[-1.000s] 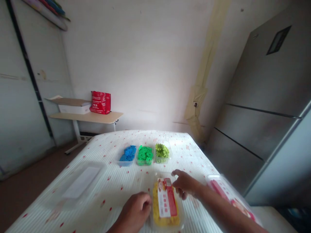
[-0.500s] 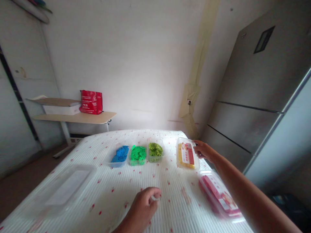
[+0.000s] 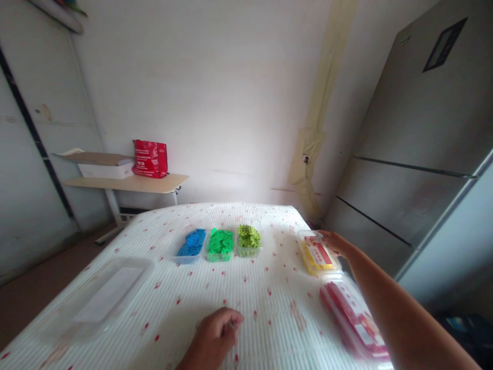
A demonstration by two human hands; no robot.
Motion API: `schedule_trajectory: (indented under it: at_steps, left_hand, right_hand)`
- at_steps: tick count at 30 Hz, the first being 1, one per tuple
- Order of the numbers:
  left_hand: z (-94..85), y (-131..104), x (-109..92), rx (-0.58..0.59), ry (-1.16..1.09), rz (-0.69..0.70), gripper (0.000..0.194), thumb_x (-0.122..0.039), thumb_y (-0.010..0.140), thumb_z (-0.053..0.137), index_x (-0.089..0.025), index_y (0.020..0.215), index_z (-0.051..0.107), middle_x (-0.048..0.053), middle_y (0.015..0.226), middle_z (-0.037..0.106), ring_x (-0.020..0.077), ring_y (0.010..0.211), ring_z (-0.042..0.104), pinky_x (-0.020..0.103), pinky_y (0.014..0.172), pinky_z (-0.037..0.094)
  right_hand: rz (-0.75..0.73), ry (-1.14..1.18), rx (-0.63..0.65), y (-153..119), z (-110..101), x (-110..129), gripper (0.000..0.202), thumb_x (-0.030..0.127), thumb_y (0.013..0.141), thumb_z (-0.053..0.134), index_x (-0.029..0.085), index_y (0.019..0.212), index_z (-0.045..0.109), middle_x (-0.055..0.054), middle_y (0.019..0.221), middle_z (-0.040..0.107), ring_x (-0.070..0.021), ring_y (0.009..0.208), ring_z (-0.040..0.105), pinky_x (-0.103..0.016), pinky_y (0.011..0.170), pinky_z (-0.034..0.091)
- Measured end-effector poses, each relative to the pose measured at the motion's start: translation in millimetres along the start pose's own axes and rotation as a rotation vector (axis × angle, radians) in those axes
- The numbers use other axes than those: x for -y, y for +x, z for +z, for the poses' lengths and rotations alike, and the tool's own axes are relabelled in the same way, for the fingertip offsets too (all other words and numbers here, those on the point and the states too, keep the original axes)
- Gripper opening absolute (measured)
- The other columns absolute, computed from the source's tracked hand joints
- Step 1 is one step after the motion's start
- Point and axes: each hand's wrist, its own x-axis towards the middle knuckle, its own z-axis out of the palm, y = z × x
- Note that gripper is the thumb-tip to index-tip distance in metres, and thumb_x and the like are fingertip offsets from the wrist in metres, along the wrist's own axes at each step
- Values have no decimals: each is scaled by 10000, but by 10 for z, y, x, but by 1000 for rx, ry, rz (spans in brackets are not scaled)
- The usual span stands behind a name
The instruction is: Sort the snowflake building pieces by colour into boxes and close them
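My right hand [image 3: 334,242] is at the far right edge of a clear plastic box [image 3: 319,253] with yellow contents and a red-and-white label. Its fingers are closed on that edge, partly hidden. Just nearer along the table's right side is a similar box [image 3: 352,316] with pink-red contents, partly covered by my right forearm. My left hand [image 3: 215,331] rests low over the front middle of the table, fingers curled against the thumb; a small greyish spot shows between them, too unclear to name. Beyond it stand clear tubs of blue pieces [image 3: 191,243], green pieces [image 3: 220,244] and yellow-green pieces [image 3: 248,240].
A large translucent lid or tray [image 3: 103,298] lies at the table's left on the white, red-dotted cloth [image 3: 265,329]. Behind left, a side table [image 3: 154,183] bears a red bag [image 3: 151,159] and a white box [image 3: 106,169]. A grey fridge [image 3: 416,133] stands to the right.
My right hand has moved the box with yellow contents to the right and slightly nearer, close to the pink-red one. My left hand has shifted slightly left and down in view.
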Motion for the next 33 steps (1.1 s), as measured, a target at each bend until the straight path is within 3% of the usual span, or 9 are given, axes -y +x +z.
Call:
schedule_trajectory:
  at_steps: [7, 13, 18, 21, 26, 30, 33]
  left_hand:
    - [-11, -11, -50, 12, -8, 24, 224, -208, 692, 436, -160, 796, 629, 2, 643, 586, 118, 600, 523, 208, 609, 406]
    - [-23, -39, -113, 8, -39, 8, 227, -269, 723, 443, -149, 780, 626, 0, 614, 562, 118, 587, 508, 204, 591, 401]
    - [-32, -50, -88, 8, -82, 32, 210, -263, 731, 454, -156, 793, 624, 6, 650, 582, 118, 609, 532, 202, 603, 411]
    - [-36, -65, -69, -13, -67, 61, 206, -203, 729, 429, -151, 793, 619, 14, 656, 595, 118, 609, 548, 205, 604, 419]
    - [-158, -148, -93, -103, 73, 218, 209, -105, 686, 417, -162, 731, 614, 29, 730, 617, 118, 690, 566, 202, 662, 429]
    - [-506, -236, -28, -210, 201, 284, 220, -139, 745, 395, -189, 749, 609, 35, 807, 630, 121, 772, 579, 205, 712, 444]
    - [-926, -331, 165, -395, 352, 238, 239, -230, 789, 388, -220, 840, 621, 42, 939, 634, 147, 902, 572, 246, 823, 436]
  right_hand:
    - [-48, -132, 1, -18, 37, -80, 418, 163, 807, 468, 156, 1222, 521, 21, 500, 538, -58, 357, 392, -194, 409, 358]
    - [-84, -215, -53, -136, 48, -59, 500, 276, 818, 470, 153, 1299, 420, -78, 847, 672, -142, 653, 604, -234, 557, 459]
    - [-142, -333, -189, -185, -2, 42, 519, 282, 807, 470, 76, 1282, 435, -170, 1099, 612, -227, 945, 599, -286, 757, 455]
    - [-226, -385, -254, -231, -85, 279, 503, 265, 795, 479, 54, 1252, 464, -187, 1134, 591, -253, 1037, 559, -301, 836, 418]
    - [-427, -395, -238, -434, -31, 976, 435, 252, 776, 500, 102, 1183, 528, -126, 938, 673, -213, 873, 625, -272, 764, 430]
    - [-603, -344, -96, -794, 390, 1520, 292, 209, 774, 483, 132, 1022, 617, -51, 758, 686, -118, 598, 627, -201, 636, 433]
    - [-745, -311, 17, -1170, 901, 1747, 222, 212, 785, 467, 168, 895, 654, -14, 701, 677, -101, 592, 614, -178, 594, 417]
